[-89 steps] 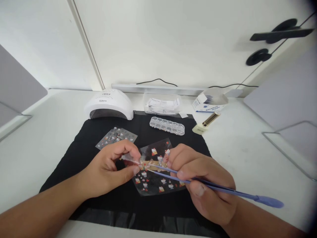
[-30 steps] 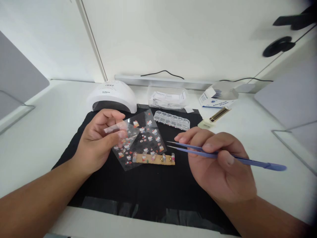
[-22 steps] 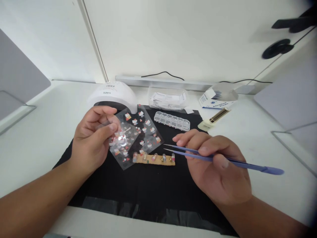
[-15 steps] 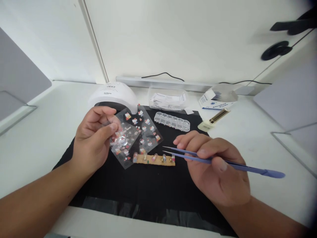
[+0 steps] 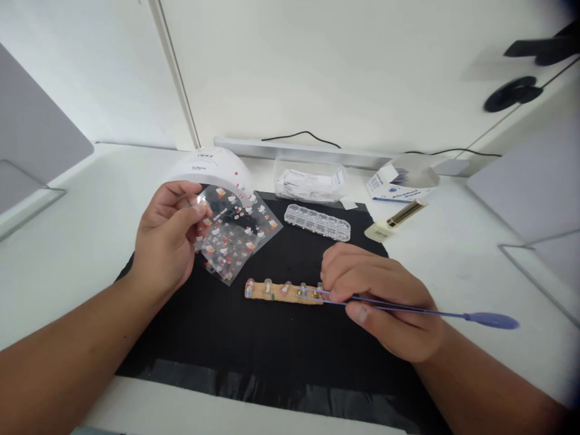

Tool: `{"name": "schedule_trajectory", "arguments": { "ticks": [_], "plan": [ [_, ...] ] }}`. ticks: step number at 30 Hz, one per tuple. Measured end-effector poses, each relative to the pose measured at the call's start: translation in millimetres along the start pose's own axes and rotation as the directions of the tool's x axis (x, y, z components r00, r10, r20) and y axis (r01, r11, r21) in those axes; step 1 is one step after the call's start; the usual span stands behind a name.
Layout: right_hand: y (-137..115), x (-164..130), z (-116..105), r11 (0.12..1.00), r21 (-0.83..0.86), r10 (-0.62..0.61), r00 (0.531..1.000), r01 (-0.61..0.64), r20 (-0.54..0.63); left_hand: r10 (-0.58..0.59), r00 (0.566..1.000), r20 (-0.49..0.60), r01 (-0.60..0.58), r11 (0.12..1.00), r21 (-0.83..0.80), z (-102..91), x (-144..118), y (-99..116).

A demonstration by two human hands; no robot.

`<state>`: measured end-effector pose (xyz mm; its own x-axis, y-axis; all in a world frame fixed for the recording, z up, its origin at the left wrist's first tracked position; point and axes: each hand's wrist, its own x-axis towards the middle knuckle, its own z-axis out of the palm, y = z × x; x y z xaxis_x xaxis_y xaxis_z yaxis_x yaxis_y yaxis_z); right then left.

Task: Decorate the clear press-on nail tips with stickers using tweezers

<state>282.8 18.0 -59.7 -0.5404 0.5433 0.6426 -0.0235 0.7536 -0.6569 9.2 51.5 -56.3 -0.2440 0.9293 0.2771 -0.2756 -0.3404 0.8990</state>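
Pinching slim blue metal tweezers [image 5: 408,309], the right hand [image 5: 385,302] is being lowered onto the tan nail-tip strip [image 5: 283,291]; clear cartoon sticker sheets [image 5: 233,232] are being clamped in the left hand [image 5: 165,241]; tips risk being dislodged.

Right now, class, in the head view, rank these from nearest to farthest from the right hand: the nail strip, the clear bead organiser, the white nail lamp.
1. Nail strip: touching the right hand, just to its left on the black mat.
2. Clear bead organiser: behind the hand, at the mat's back edge.
3. White nail lamp: far back left, beyond the left hand.
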Motion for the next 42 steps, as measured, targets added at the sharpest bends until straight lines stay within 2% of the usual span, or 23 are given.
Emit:
{"name": "schedule_trajectory", "arguments": {
  "ticks": [3,13,20,33,42],
  "plan": [
    [-5,6,-5,0.997,-0.058,-0.038,0.993,0.045,0.112,-0.024,0.999,0.022,0.024,1.0,-0.005,-0.4,-1,0],
    [-6,13,-9,0.948,-0.26,-0.107,0.952,0.185,0.287,-0.041,0.997,0.068,0.042,0.999,-0.018,-2.0,-1,-1],
    [-9,9,-3,0.946,-0.288,-0.065,0.958,0.148,0.278,-0.029,0.999,0.032,0.029,1.0,0.0,2.0,-1,-2],
    [-6,8,0,0.948,-0.265,-0.087,0.945,0.176,0.316,-0.084,0.996,0.007,0.084,0.995,0.05,6.4,-4,2],
    [-4,7,2,0.965,-0.223,-0.082,0.965,0.139,0.249,-0.119,0.993,0.029,0.116,0.99,0.079,6.0,-4,1]
  ]
}}
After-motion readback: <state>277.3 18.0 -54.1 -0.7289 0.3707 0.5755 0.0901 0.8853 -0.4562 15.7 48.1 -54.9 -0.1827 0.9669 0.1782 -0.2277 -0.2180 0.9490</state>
